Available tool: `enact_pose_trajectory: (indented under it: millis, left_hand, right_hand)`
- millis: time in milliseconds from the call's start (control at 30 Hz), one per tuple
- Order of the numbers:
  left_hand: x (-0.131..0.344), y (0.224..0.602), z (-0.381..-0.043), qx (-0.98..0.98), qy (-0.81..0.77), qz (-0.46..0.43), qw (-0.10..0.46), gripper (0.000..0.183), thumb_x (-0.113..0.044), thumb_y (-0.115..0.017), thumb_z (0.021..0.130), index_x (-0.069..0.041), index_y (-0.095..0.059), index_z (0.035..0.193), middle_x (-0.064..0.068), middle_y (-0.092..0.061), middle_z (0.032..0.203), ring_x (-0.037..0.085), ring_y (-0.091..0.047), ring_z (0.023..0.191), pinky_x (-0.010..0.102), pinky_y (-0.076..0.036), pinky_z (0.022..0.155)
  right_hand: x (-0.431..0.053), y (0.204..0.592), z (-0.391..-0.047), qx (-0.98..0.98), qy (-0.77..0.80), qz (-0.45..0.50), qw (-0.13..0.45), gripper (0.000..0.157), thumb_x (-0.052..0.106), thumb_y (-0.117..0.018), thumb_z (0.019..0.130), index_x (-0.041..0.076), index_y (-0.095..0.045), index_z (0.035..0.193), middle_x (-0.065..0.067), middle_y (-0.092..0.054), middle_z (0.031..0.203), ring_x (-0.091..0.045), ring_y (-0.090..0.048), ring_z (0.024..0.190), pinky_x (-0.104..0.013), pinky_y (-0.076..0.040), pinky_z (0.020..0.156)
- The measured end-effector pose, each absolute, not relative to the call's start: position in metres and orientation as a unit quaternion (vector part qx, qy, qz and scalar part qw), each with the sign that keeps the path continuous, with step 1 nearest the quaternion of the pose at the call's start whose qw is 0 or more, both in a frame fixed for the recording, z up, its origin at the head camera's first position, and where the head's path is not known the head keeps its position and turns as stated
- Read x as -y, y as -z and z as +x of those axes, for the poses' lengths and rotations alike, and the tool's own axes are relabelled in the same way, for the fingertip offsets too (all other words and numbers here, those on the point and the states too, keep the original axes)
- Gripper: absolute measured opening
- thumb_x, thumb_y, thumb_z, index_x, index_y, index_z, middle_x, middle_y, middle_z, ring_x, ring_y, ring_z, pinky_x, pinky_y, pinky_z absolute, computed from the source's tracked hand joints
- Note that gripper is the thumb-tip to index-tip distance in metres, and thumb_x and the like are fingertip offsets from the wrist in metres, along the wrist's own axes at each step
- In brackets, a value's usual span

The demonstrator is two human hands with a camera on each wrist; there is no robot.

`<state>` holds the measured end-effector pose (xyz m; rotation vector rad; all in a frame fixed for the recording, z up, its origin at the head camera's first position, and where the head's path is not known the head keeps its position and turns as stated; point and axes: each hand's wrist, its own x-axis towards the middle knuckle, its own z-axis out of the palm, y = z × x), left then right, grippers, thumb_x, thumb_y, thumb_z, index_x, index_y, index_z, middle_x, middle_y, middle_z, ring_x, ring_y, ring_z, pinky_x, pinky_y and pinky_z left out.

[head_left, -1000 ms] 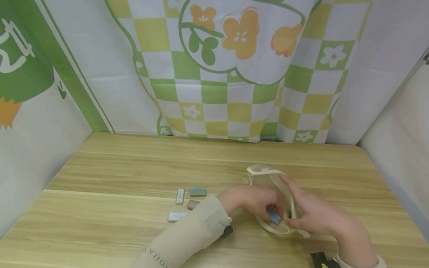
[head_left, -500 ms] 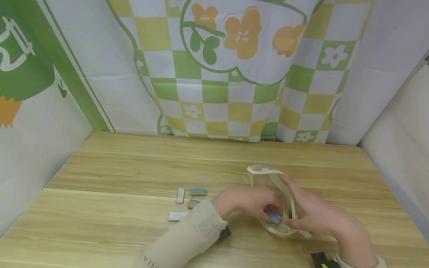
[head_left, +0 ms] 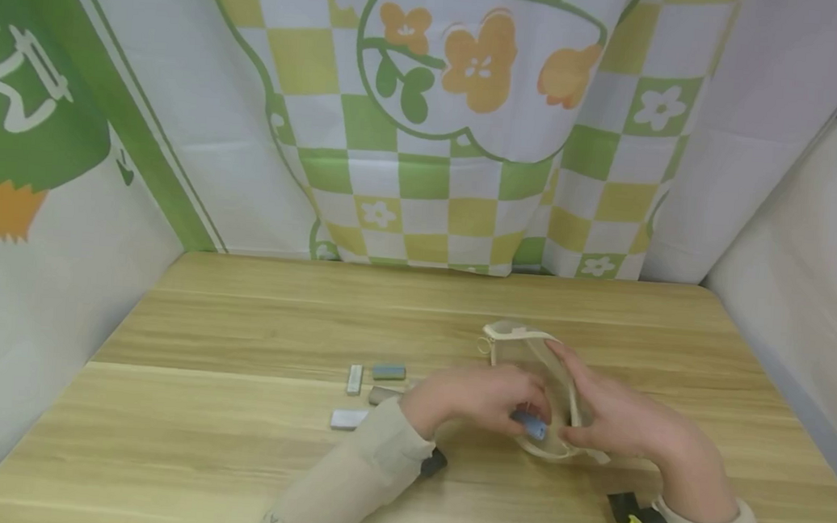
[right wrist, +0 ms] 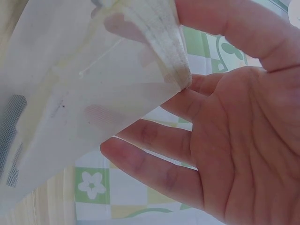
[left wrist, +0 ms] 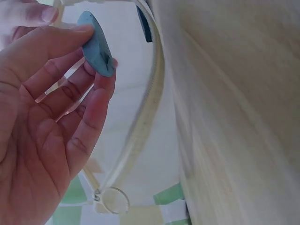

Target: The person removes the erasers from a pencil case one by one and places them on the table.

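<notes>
My left hand (head_left: 500, 398) reaches over the open mouth of a see-through zip pouch (head_left: 557, 452). Between thumb and fingers it pinches a small blue eraser-like block (head_left: 532, 426), which looks rounded at one end in the left wrist view. My right hand (head_left: 615, 409) holds the pouch's right side by its zipped edge, thumb near the front and fingers spread along the back. Through the pouch wall (right wrist: 70, 108) in the right wrist view, dark mesh-textured pieces show. A round zipper pull (left wrist: 115, 200) hangs at the pouch's corner.
Left of the pouch lie several small blocks: a white one (head_left: 355, 379), a blue-green one (head_left: 389, 372), a grey-brown one (head_left: 384, 396) and a pale one (head_left: 347, 419) partly behind the left sleeve. A checked curtain (head_left: 431, 181) hangs behind the wooden table (head_left: 202, 327).
My left hand has drawn back slightly to the left, with the blue block still pinched and more of it showing. My right hand has stayed on the pouch.
</notes>
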<state>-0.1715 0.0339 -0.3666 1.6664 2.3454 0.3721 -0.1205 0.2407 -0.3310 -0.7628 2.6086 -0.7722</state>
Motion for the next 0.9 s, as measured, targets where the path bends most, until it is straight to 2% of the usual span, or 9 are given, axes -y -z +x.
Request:
enact_pose_trajectory:
  millis: [300, 633, 900]
  left_hand:
    - [-0.032, 0.36, -0.164, -0.799, -0.135, 0.572, 0.124, 0.028, -0.011, -0.073, 0.086, -0.01, -0.071, 0.114, -0.002, -0.067, 0.11, 0.001, -0.058, 0.093, 0.006, -0.041, 0.085]
    - [-0.022, 0.353, -0.16, -0.798, -0.151, 0.57, 0.121, 0.031, -0.009, -0.072, 0.086, -0.008, -0.07, 0.117, 0.001, -0.067, 0.11, 0.005, -0.058, 0.094, 0.007, -0.042, 0.084]
    - [-0.016, 0.352, -0.157, -0.808, -0.145, 0.558, 0.12, 0.031, -0.009, -0.073, 0.085, -0.008, -0.071, 0.116, 0.001, -0.066, 0.108, 0.005, -0.059, 0.093, 0.007, -0.043, 0.085]
  right_hand:
    - [-0.24, 0.33, -0.121, -0.908, 0.281, -0.265, 0.161, 0.108, 0.015, -0.077, 0.082, 0.009, -0.002, 0.159, -0.029, -0.05, 0.132, -0.005, -0.042, 0.052, -0.025, -0.043, 0.063]
    - [-0.24, 0.331, -0.12, -0.911, 0.272, -0.265, 0.16, 0.108, 0.016, -0.077, 0.082, 0.009, -0.002, 0.159, -0.03, -0.045, 0.141, -0.006, -0.045, 0.057, -0.027, -0.045, 0.071]
    - [-0.24, 0.331, -0.12, -0.911, 0.271, -0.268, 0.16, 0.108, 0.016, -0.077, 0.082, 0.01, -0.001, 0.159, -0.031, -0.049, 0.137, -0.006, -0.047, 0.058, -0.027, -0.046, 0.069]
